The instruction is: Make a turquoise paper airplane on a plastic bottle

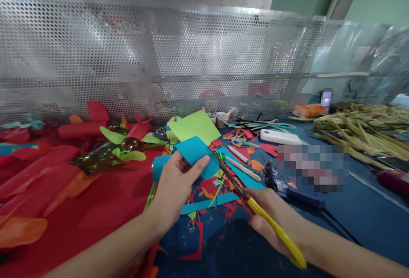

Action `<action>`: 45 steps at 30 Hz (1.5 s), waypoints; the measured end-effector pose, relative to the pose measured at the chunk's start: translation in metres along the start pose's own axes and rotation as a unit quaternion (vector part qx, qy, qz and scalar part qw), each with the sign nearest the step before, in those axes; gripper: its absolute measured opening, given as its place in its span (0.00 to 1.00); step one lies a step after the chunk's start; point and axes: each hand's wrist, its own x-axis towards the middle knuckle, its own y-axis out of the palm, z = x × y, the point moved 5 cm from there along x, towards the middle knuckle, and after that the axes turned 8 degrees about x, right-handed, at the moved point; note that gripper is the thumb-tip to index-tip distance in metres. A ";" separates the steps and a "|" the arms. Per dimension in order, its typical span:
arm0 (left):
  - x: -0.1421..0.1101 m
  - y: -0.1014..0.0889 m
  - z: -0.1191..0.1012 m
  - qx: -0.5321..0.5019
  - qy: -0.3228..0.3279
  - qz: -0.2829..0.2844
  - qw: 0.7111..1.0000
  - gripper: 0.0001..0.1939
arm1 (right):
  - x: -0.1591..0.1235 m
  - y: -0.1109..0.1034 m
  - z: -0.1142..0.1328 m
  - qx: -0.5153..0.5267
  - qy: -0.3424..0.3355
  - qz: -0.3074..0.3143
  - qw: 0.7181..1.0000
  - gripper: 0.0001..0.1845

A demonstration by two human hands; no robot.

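My left hand [177, 180] pinches a curled piece of blue paper [193, 150] between thumb and fingers. In my right hand [271, 209] is a pair of scissors [234, 180] with a yellow handle. The blades point up and left, close to the paper's right edge; I cannot tell whether they touch it. A blue paper roll [158, 167] shows behind my left hand. Just beyond the held paper lies a light green sheet [194, 125]. Blue paper strips [201, 204] and several red, orange and green scraps [211, 187] spread on the table below the hands.
A dark blue glue gun [297, 195] lies to the right with its cord. Near it are a white marker [239, 155] and a white device [279, 136]. Red paper planes with bottles [105, 154] crowd the left. Dried stalks [377, 128] lie far right; a perforated metal panel [191, 52] stands behind.
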 end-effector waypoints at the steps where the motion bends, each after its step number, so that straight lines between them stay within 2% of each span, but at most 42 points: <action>1: 0.000 0.000 0.000 0.002 0.000 -0.004 1.000 0.13 | 0.000 0.001 -0.001 0.012 0.007 0.002 1.000 0.37; 4: 0.000 0.000 0.000 0.014 0.006 -0.004 1.000 0.11 | 0.001 0.002 -0.001 0.049 0.029 0.008 0.998 0.37; 13: -0.001 0.005 -0.005 0.014 0.014 0.017 1.000 0.09 | 0.000 0.004 -0.007 0.058 0.042 0.012 0.997 0.38; 17: -0.002 0.005 -0.003 0.016 -0.009 0.016 1.000 0.08 | 0.001 0.002 -0.003 0.038 0.028 0.013 0.999 0.39; 21: -0.005 0.005 -0.001 0.027 -0.035 0.018 0.999 0.11 | 0.003 -0.001 0.000 0.034 0.028 0.019 0.999 0.38; 28: -0.007 0.005 0.001 0.034 -0.045 0.015 0.998 0.13 | 0.002 0.003 -0.005 0.061 0.052 0.010 0.997 0.36; 31: -0.005 0.004 0.001 0.038 -0.043 0.010 0.998 0.12 | 0.000 0.004 -0.006 0.111 0.053 -0.011 0.992 0.35; 34: -0.006 0.007 0.002 0.047 -0.054 0.035 0.997 0.11 | 0.002 -0.001 -0.005 0.164 0.037 -0.047 0.985 0.33; 39: -0.017 0.020 0.013 0.064 -0.100 0.118 0.986 0.09 | 0.014 -0.009 -0.007 0.194 0.062 -0.115 0.972 0.22; 41: -0.023 0.025 0.019 0.051 -0.121 0.148 0.980 0.09 | 0.017 -0.010 -0.006 0.234 0.044 -0.133 0.962 0.21; 43: -0.027 0.028 0.022 0.044 -0.134 0.170 0.975 0.09 | 0.018 -0.007 -0.006 0.260 0.035 -0.116 0.958 0.19; 45: -0.027 0.028 0.021 0.036 -0.144 0.170 0.974 0.11 | 0.017 0.001 -0.009 0.275 0.066 -0.059 0.957 0.17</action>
